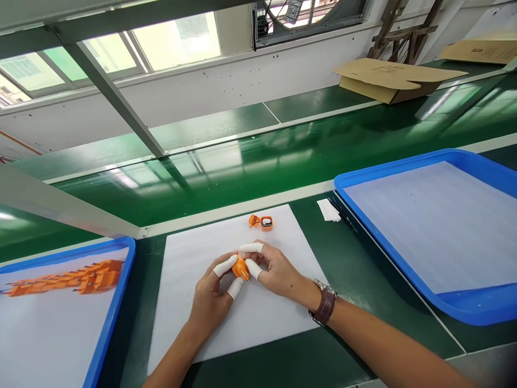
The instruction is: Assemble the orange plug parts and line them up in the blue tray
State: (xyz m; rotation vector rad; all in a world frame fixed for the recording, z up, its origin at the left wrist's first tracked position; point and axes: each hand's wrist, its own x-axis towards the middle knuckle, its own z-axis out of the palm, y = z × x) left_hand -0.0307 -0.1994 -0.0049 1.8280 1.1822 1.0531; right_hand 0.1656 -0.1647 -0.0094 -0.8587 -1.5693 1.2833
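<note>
An orange plug-like piece (241,268) with metal prongs is held between my two hands, above a white sheet (181,323). My left hand (212,293) grips it from the left with thumb and finger. From the other side, my right hand (277,269) closes its thumb and forefinger on the same piece. White finger cots cover the tips of both hands' gripping fingers. Just beyond my hands, near the sheet's far edge, lies an opened orange housing (266,223) with dark and white parts inside, beside a smaller orange part (254,221).
At left, a blue tray (130,269) holds rows of orange pieces (97,277). A larger blue tray (388,258) lined with white stands at right. White paper slips (328,210) lie between it and the sheet. Behind runs a green conveyor belt (242,167), with a cardboard box (388,81) beyond.
</note>
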